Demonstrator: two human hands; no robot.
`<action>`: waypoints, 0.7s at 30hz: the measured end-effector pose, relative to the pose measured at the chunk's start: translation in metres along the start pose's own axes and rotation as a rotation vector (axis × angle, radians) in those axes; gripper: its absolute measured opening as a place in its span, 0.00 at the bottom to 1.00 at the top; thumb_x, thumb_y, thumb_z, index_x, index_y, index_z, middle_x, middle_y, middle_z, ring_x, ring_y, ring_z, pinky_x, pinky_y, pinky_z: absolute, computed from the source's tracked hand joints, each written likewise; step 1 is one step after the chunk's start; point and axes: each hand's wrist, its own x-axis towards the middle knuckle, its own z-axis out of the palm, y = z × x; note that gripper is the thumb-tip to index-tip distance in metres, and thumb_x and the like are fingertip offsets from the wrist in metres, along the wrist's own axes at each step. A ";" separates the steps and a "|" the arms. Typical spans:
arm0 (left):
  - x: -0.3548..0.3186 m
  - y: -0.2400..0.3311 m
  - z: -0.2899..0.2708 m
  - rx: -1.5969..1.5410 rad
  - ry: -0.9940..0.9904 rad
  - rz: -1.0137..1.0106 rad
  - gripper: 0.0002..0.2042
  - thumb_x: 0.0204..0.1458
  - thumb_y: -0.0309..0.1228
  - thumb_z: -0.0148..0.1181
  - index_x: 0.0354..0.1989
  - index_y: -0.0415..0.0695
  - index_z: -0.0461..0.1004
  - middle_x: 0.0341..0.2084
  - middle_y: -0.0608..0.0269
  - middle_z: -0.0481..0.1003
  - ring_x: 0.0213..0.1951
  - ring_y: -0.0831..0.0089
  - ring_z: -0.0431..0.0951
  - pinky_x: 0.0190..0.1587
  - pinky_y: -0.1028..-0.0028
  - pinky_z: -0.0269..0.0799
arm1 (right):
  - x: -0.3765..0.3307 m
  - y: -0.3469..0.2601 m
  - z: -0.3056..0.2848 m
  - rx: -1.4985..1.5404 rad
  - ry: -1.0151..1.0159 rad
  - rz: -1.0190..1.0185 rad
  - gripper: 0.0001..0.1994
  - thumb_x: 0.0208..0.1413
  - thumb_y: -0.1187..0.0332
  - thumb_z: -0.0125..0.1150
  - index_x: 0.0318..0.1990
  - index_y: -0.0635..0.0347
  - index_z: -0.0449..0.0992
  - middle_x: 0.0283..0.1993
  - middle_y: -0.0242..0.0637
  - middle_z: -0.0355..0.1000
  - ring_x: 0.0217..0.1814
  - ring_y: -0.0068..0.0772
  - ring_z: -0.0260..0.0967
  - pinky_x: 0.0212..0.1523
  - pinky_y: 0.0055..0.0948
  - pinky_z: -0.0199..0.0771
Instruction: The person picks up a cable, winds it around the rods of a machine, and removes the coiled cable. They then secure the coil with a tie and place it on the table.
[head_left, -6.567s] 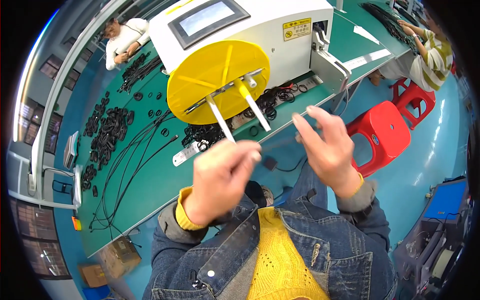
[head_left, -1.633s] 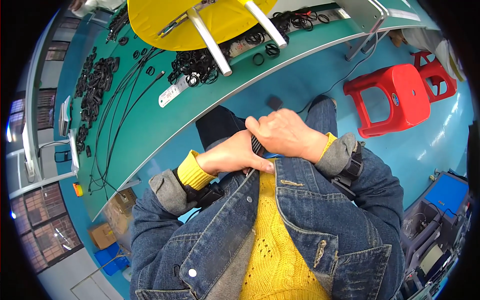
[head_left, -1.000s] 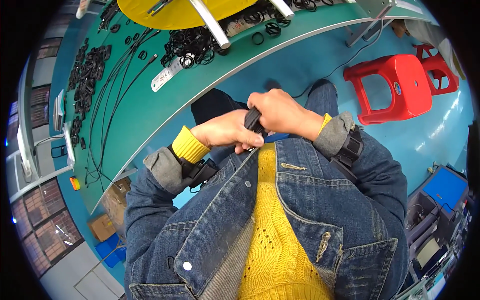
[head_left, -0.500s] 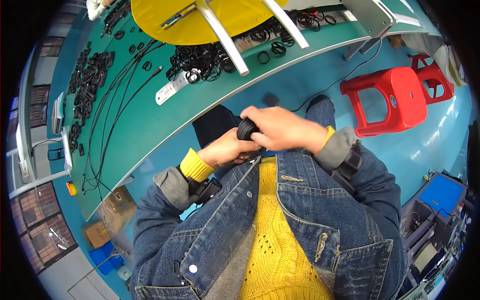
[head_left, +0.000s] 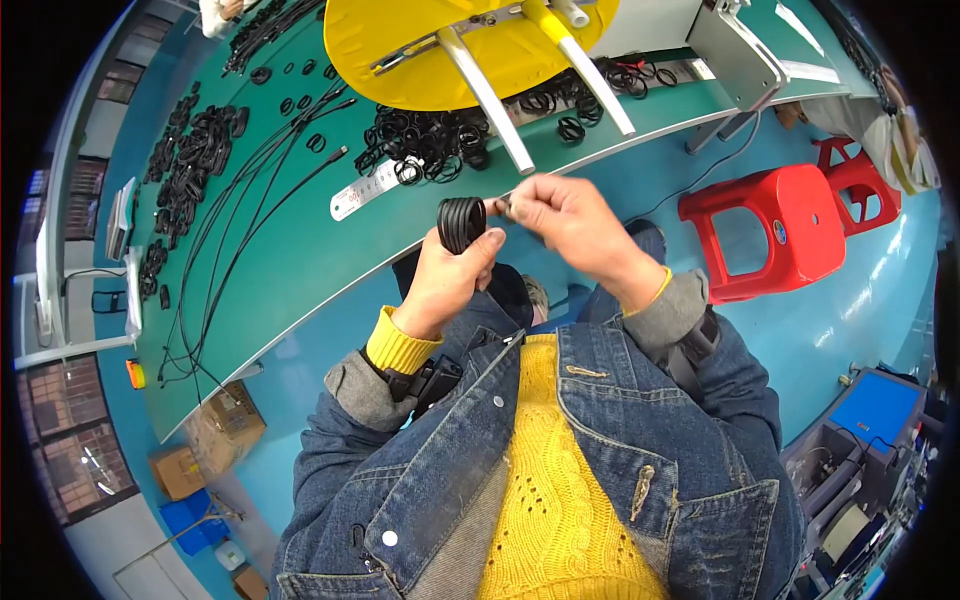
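A tight coil of black cable (head_left: 461, 225) stands upright in my left hand (head_left: 443, 287), whose fingers and thumb are wrapped round its lower part. Close to its right, my right hand (head_left: 580, 225) is closed in a pinch. A small dark bit shows at its fingertips, too small to name. Both hands are just off the table's near edge. Past them on the green table (head_left: 290, 230) lies a heap of black rings and loops (head_left: 395, 138), beside a ruler strip (head_left: 362, 190).
Metal rods (head_left: 485, 100) stick out toward me from a yellow rounded panel (head_left: 400, 60) above the table. Long black cables (head_left: 235, 190) and several black coils (head_left: 200, 150) lie left. A red stool (head_left: 780, 225) stands on the floor at right. Another person's hand (head_left: 230, 10) shows far left.
Both hands have risen toward the table edge and moved apart. The coil is now upright in my left hand alone, my right hand beside it. The view has shifted slightly.
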 end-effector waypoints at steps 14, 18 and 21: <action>-0.001 0.000 -0.012 0.096 -0.269 -0.161 0.05 0.51 0.30 0.55 0.30 0.41 0.69 0.14 0.71 0.65 0.13 0.83 0.62 0.15 0.81 0.56 | -0.056 0.021 -0.013 0.383 -0.376 0.482 0.12 0.55 0.64 0.56 0.40 0.63 0.74 0.31 0.31 0.71 0.26 0.15 0.65 0.26 0.16 0.66; -0.008 -0.004 -0.004 0.136 -0.434 -0.240 0.06 0.50 0.31 0.57 0.30 0.41 0.70 0.14 0.72 0.65 0.14 0.83 0.62 0.16 0.81 0.57 | -0.044 -0.021 -0.035 0.185 -0.301 0.350 0.16 0.51 0.65 0.60 0.46 0.62 0.73 0.33 0.30 0.71 0.28 0.17 0.67 0.26 0.19 0.67; -0.010 -0.004 0.004 0.186 -0.438 -0.276 0.07 0.48 0.31 0.58 0.31 0.41 0.70 0.14 0.72 0.64 0.14 0.83 0.62 0.16 0.81 0.56 | -0.036 -0.032 -0.035 -0.194 -0.315 0.050 0.21 0.46 0.65 0.64 0.49 0.61 0.70 0.31 0.31 0.70 0.27 0.17 0.67 0.25 0.21 0.67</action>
